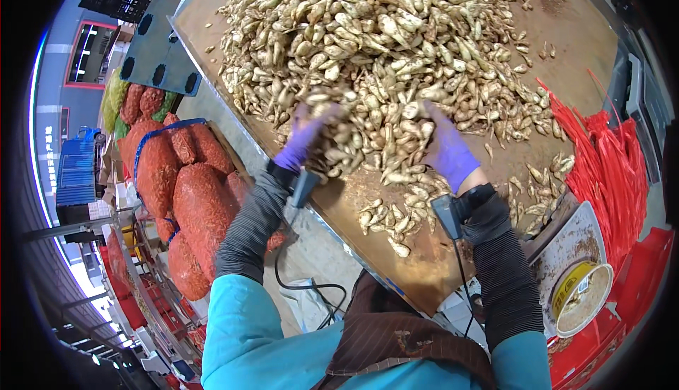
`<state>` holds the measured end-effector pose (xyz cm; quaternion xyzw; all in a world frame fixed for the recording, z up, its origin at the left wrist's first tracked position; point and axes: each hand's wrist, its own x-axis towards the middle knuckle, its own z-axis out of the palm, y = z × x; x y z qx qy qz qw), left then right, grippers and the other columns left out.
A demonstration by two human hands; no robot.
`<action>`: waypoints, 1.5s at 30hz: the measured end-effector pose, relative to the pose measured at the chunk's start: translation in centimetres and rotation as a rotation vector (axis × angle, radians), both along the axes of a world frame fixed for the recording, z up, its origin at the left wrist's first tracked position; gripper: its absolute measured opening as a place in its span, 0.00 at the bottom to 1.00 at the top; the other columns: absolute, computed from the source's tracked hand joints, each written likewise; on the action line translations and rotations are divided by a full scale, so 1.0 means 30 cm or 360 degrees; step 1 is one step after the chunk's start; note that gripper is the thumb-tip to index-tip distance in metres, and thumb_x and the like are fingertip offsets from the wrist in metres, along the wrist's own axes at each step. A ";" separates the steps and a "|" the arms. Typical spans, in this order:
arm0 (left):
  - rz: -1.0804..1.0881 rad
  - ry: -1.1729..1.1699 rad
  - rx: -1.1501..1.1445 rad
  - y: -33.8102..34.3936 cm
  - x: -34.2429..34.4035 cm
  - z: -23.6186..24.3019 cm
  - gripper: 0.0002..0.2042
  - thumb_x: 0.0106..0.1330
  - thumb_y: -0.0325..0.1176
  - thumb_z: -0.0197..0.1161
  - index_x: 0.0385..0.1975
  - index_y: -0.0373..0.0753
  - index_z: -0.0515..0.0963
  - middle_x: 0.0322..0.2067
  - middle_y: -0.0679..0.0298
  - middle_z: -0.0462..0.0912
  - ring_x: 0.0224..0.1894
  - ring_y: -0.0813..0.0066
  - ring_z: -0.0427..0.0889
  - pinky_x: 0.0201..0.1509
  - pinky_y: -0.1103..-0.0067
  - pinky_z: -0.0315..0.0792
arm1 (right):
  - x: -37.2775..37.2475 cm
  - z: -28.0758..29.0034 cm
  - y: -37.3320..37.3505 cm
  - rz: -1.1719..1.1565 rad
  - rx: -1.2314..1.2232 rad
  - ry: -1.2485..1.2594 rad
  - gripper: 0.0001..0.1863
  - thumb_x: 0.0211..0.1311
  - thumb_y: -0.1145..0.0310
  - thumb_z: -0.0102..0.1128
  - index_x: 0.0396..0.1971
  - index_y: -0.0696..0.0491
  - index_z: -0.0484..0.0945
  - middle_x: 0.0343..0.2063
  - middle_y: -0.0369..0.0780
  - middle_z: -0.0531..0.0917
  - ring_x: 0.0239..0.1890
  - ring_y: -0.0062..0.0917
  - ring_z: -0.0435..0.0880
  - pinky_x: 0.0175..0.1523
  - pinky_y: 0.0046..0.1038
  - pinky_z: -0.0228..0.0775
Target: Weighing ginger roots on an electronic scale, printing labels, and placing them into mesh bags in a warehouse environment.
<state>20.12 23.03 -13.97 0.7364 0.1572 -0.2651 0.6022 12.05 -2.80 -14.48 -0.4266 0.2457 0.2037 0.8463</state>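
Nearest the body, a round tape roll [582, 298] w/ yellow core sits on a white tray [566, 248], right of the right hand [450, 153]. Both hands, purple-gloved, grip cupped around a clump of pale roots [368, 142] on the tabletop [417, 270]; left hand [305, 139] half buried. Roots look light, stiff, loose, likely to spill; best scooped from under. Right: red ties [601, 156]. Left: red mesh sacks [198, 206]. Beyond: main pile [368, 29].

A: Where's the heap of roots [382, 43]?
B: On the table [566, 29], filling its far side.
A: And beside it?
B: Bundled strings [608, 156] lie right, filled mesh sacks [184, 199] left below, a bowl [585, 298] at the near right corner
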 end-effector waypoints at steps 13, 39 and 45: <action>-0.0390 -0.0459 -0.0228 -0.275 -0.387 -0.083 0.25 0.55 0.26 0.59 0.54 0.34 0.59 0.34 0.62 0.77 0.33 0.75 0.77 0.35 0.82 0.73 | -0.179 0.052 0.134 -0.0696 -0.0522 -0.0128 0.19 0.56 0.67 0.52 0.45 0.62 0.74 0.29 0.43 0.78 0.34 0.25 0.75 0.43 0.25 0.67; -0.1846 -0.1505 0.0024 -1.444 -1.206 0.408 0.26 0.48 0.29 0.65 0.50 0.36 0.70 0.39 0.57 0.75 0.42 0.67 0.75 0.48 0.76 0.70 | -1.455 0.375 -0.972 -0.0922 -0.0527 -0.0352 0.19 0.67 0.63 0.42 0.53 0.56 0.68 0.47 0.41 0.76 0.45 0.23 0.76 0.50 0.24 0.68; -0.1591 -0.0721 -0.0665 -1.452 -1.200 0.521 0.12 0.61 0.21 0.54 0.45 0.34 0.74 0.27 0.68 0.73 0.32 0.81 0.77 0.37 0.81 0.77 | -1.546 0.508 -1.042 -0.0814 -0.1559 -0.0740 0.19 0.63 0.63 0.46 0.53 0.51 0.70 0.50 0.39 0.74 0.53 0.26 0.72 0.57 0.29 0.63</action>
